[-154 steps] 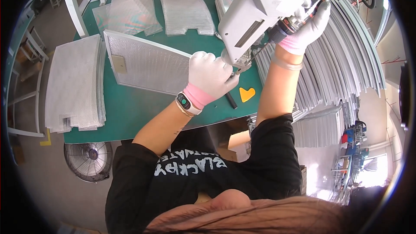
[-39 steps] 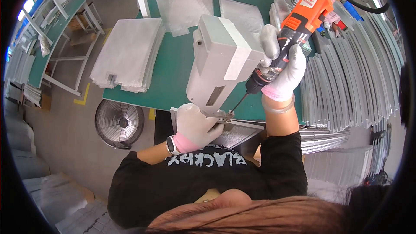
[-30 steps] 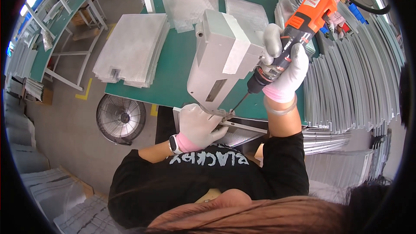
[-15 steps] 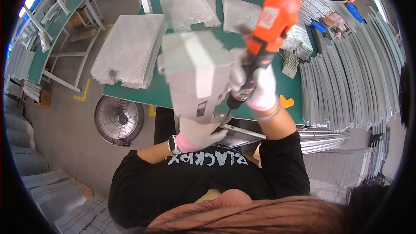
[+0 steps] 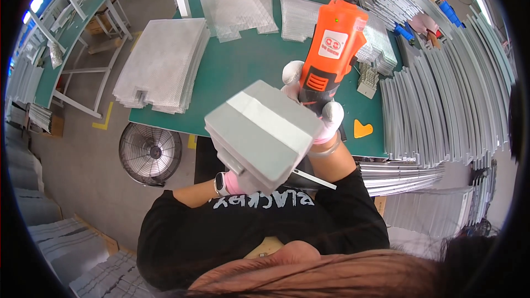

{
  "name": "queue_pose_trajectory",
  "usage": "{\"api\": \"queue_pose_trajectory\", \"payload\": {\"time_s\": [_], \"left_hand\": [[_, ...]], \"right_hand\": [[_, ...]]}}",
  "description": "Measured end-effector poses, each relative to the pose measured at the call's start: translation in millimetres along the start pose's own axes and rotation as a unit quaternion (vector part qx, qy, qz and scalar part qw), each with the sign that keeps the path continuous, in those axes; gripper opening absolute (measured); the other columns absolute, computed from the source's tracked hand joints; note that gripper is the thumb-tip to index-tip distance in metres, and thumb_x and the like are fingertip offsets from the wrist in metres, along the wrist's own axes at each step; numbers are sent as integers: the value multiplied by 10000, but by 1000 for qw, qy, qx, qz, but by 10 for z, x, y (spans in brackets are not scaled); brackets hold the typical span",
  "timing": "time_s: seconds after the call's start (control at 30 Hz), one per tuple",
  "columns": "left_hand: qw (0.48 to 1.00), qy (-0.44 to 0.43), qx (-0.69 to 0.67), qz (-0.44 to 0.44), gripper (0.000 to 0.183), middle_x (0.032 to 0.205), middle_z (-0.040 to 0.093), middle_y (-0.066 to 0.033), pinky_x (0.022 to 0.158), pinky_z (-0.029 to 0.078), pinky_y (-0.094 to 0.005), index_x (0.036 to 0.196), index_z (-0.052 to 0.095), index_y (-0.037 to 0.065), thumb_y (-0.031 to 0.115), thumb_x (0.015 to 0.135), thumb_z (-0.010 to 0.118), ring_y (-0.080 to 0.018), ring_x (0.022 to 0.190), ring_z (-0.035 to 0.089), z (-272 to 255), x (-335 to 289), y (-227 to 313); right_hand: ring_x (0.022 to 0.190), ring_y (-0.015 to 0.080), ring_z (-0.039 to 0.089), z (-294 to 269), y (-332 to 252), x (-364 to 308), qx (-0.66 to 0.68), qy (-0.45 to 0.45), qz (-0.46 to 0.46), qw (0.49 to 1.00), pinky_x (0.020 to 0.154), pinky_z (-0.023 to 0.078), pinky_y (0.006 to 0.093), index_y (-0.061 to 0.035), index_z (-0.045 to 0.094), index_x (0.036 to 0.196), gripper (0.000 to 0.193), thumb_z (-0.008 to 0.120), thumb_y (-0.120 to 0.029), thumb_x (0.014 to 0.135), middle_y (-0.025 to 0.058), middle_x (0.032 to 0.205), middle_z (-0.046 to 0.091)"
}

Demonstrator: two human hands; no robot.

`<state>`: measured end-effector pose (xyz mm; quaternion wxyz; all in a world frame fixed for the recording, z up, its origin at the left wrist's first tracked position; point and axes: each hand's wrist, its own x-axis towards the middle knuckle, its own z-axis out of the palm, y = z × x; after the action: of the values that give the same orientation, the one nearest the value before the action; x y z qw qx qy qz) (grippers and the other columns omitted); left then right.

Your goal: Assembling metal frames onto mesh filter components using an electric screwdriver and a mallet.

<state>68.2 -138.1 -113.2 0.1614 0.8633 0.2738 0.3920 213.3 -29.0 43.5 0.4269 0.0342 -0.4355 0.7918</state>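
A grey box (image 5: 248, 143) with a pale stripe across its top is held up tilted in front of my body, above the table's near edge. My left hand (image 5: 234, 183) supports it from below; only the pink cuff shows beside a wristwatch (image 5: 221, 183), the fingers hidden by the box. My right hand (image 5: 329, 118), in a white and pink glove, is wrapped round the lower part of an orange and black electric screwdriver (image 5: 334, 38) that hangs from a cable. The screwdriver's tip is hidden behind the box. A thin pale metal bar (image 5: 314, 179) juts out beneath the box.
Stacks of translucent sheets (image 5: 163, 58) lie on the green table (image 5: 237, 72). A small yellow piece (image 5: 362, 129) and a beige block (image 5: 367, 81) lie right of my hand. Long grey strips (image 5: 441, 110) stand at the right. A floor fan (image 5: 152, 152) stands left.
The grey box has turned and tipped, showing its striped top, and has come lower and nearer to me. The screwdriver has swung more upright and slightly left, its tip now out of sight.
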Motion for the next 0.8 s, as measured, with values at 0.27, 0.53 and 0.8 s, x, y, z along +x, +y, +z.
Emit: {"api": "queue_pose_trajectory", "payload": {"time_s": [0.27, 0.53, 0.8], "left_hand": [[990, 41, 76, -114, 335, 1057, 592, -56, 788, 482, -436, 1147, 637, 119, 321, 887, 697, -204, 882, 593, -202, 215, 235], [967, 93, 209, -111, 239, 602, 532, -35, 592, 410, -415, 818, 691, 140, 314, 671, 764, -247, 578, 561, -574, 540, 183], [964, 111, 211, -119, 287, 638, 564, -44, 614, 427, -414, 858, 705, 120, 314, 658, 777, -254, 602, 573, -882, 499, -3]], "right_hand": [[456, 76, 408, -25, 39, 40, 28, -14, -6, 999, 363, 281, 193, 66, 387, 1189, 788, 800, -435, 742, 37, 621, 494], [703, 70, 581, -47, -714, 486, -63, 23, -206, 976, 573, 473, 224, 3, 487, 1340, 674, 650, -483, 901, 20, 853, 596], [908, 85, 563, -10, -2018, 382, -558, 259, -309, 725, 805, 455, 247, -22, 533, 1318, 409, 582, -257, 988, 31, 1049, 608]]}}
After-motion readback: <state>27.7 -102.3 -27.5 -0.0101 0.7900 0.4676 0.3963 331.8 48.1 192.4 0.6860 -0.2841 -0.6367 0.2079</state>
